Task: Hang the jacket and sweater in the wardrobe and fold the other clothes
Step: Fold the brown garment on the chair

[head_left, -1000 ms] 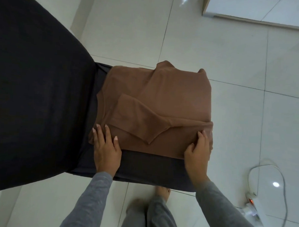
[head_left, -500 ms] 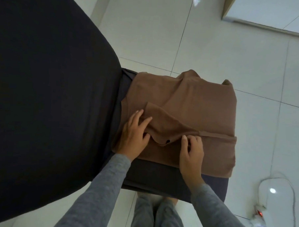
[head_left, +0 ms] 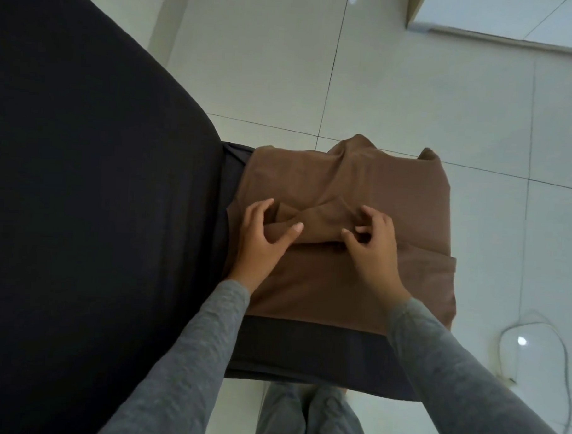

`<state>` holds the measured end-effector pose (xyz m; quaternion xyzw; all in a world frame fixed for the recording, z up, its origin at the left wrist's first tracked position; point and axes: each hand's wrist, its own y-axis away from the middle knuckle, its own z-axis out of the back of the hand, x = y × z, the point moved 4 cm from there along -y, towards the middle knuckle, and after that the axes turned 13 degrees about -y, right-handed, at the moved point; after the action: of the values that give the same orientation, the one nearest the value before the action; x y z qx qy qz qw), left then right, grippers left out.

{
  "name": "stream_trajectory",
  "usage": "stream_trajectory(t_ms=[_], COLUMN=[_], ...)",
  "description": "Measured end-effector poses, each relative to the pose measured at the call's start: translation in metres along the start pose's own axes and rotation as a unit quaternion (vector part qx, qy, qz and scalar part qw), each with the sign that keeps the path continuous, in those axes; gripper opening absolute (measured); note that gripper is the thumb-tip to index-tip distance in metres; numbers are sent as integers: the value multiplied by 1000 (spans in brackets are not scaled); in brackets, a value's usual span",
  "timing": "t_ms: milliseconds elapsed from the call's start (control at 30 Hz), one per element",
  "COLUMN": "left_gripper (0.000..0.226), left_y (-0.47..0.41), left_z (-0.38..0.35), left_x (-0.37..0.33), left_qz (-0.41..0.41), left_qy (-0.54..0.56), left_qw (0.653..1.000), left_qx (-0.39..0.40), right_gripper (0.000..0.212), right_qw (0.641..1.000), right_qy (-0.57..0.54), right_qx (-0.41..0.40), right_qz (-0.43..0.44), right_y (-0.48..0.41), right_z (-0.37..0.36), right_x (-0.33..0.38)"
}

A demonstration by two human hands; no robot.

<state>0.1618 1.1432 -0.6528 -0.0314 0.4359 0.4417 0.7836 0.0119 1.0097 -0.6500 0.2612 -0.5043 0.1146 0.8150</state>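
Right now your left hand (head_left: pixel 263 245) lies on the brown top (head_left: pixel 340 285), thumb stretched along a raised band of cloth (head_left: pixel 317 223) and fingers curved over its far side, so the band is pinched between them. Your right hand (head_left: pixel 373 250) meets the same band from the other end, its fingers curled tightly and nipping the cloth at their tips. The two hands sit close together, near the middle of the garment.

The brown top is a plain, matte, mid-brown knit. It is laid flat and already folded into a rough rectangle, with one layer doubled over along your right side and a neck or collar peak poking up at the far edge. The band you hold runs across it from left to right, bunched and slightly twisted. The top rests on a bench (head_left: pixel 305 352) covered in dark cloth. Its far corners reach the bench's far edge, and a strip of the dark cover shows bare on your near side.

You have one brown top, one band of cloth gripped, and two hands on it. Two grey sleeves (head_left: pixel 186 360) run back toward you, and grey trousers (head_left: pixel 302 417) show below the bench. One large black mass (head_left: pixel 82 208) fills the left side, touching the bench. Pale floor tiles (head_left: pixel 414 91) surround everything. One thin cable (head_left: pixel 563 360) loops on the floor to your right, and one white unit (head_left: pixel 516 23) sits at the far right corner.
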Motion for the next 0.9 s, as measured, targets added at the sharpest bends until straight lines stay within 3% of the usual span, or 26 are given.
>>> stream_trajectory(t_ms=[100, 167, 267, 367, 500, 600, 700, 800, 900], left_gripper=[85, 67, 21, 11, 11, 8, 8, 6, 19], left_y=[1, -2, -13, -24, -27, -19, 2, 29, 54], left_z=[-3, -2, 5, 12, 17, 21, 21, 13, 0], left_x=[7, 11, 12, 2, -28, -46, -46, -20, 9], left_qz=[-55, -94, -105, -104, -106, -131, -199, -250, -255], left_qy=[-90, -155, -137, -114, -37, 5, -13, -67, -111], left_qw=[991, 979, 985, 987, 993, 990, 978, 966, 957], left_qx=[87, 91, -2, -53, -40, -49, -55, 2, 88], right_gripper=[55, 52, 28, 15, 10, 19, 27, 30, 22], right_qw=[996, 990, 985, 990, 997, 995, 994, 995, 995], right_qy=[67, 123, 160, 139, 24, -72, -64, -52, -66], right_qx=[44, 62, 58, 19, -38, -52, -51, -24, 23], right_qz=[22, 34, 21, 24, 55, 53, 75, 84, 65], right_y=[-8, -13, -20, -25, -24, -14, 9, 39, 66], right_z=[-9, -16, -18, -13, 3, 16, 28, 33, 35], right_x=[3, 4, 10, 18, 27, 28, 21, 1, -25])
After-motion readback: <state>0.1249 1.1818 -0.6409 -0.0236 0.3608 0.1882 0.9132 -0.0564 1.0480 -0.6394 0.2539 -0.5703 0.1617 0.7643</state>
